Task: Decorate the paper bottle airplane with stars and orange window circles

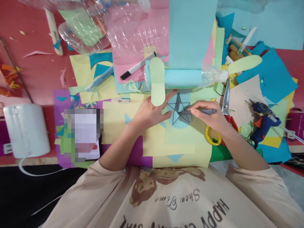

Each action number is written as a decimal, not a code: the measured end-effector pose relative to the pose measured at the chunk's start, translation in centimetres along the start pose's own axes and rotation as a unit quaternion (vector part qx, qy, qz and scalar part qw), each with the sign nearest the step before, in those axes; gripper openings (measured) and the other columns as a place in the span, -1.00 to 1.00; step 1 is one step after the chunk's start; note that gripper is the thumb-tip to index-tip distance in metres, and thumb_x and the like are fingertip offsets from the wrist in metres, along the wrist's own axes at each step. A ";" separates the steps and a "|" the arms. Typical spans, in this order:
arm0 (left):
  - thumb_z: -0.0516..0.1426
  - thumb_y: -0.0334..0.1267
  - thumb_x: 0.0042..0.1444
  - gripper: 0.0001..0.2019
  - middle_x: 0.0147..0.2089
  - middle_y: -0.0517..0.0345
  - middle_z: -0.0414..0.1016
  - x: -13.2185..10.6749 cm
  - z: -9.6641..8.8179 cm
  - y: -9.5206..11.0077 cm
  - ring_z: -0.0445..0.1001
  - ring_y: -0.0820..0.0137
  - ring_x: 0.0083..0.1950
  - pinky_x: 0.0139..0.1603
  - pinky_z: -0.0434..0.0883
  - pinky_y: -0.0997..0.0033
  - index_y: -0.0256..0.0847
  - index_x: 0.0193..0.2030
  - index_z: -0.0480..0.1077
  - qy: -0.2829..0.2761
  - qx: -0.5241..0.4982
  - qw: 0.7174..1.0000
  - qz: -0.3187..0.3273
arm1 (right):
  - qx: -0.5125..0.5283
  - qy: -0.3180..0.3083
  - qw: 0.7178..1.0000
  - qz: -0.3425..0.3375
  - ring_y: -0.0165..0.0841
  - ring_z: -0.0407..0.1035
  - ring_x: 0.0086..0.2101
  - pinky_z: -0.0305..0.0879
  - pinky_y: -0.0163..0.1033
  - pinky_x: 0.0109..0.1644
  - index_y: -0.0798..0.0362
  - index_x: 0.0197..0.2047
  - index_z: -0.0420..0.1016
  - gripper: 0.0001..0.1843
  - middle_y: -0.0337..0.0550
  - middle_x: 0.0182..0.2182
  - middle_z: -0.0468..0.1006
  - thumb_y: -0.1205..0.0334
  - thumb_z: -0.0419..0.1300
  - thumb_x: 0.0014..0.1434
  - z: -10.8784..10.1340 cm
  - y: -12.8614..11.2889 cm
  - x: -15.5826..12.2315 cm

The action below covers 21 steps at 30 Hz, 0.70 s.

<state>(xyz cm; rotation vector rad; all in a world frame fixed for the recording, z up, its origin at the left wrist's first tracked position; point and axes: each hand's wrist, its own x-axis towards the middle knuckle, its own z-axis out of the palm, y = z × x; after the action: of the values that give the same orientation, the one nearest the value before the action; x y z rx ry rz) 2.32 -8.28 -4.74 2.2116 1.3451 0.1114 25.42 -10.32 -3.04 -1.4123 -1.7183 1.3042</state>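
Observation:
A five-pointed star in dark lines is drawn on a light blue piece of paper [180, 122] lying on yellow sheets. My right hand [210, 115] is closed around a grey marker [207, 111], its tip at the star's middle. My left hand [152, 110] lies open at the left edge of the blue paper, fingers spread. Just beyond my hands, a clear plastic bottle [209, 77] with a blue paper wrap lies on its side. A rounded light green paper strip [157, 82] crosses its base and covers part of my left hand.
Scissors with red and yellow handles [213, 139] lie by my right forearm, near a blue glue gun [263, 126]. A phone [93, 152] and a white box with a cable [27, 129] are at left. Clear plastic bottles [137, 31] and a capped marker [137, 66] lie farther back.

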 end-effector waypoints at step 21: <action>0.09 -0.20 0.14 -0.35 -0.31 0.21 0.30 -0.1 0.1 -0.2 0.24 0.45 -0.35 -0.27 0.29 0.49 -0.11 0.39 0.09 0.011 -0.004 1.000 0.010 | 0.000 0.056 0.998 0.007 -0.38 0.46 -0.38 0.34 -0.30 -0.34 0.02 -0.38 0.55 -0.85 -0.21 -0.41 0.61 0.17 0.22 0.17 0.1 0.6 0.0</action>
<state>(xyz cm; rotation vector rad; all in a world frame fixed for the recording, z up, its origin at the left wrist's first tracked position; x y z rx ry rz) 2.15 -8.29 -4.94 2.2232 1.3315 0.1490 25.61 -10.35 -3.63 -1.4719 -1.6378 1.2083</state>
